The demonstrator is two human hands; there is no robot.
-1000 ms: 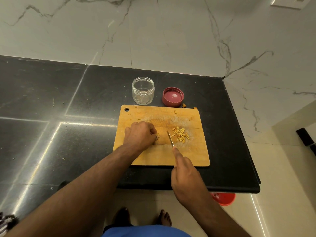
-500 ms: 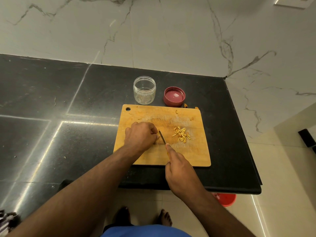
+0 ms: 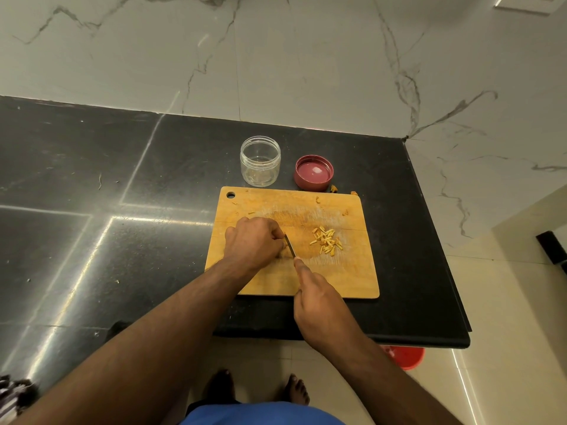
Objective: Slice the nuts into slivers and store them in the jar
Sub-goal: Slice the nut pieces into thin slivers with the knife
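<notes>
— While the knife [image 3: 290, 246] works, how far along is this?

— Partway, I'd judge. Slivers [image 3: 326, 239] lie piled on the cutting board [image 3: 352, 280], right of the blade. The left hand [image 3: 253, 240] curls over a nut I can't see; the right hand [image 3: 319, 299] grips the handle.

— And the jar [image 3: 260, 161]?

— Behind the board, open, seemingly unfilled; its lid [image 3: 314, 172] sits beside it.

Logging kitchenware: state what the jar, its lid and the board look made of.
Jar: clear glossy plastic or glass; see-through walls.
Lid: maroon plastic, likely; smooth, shiny inside.
Cutting board: wood or bamboo, matte; tan, knife-scuffed.
</notes>
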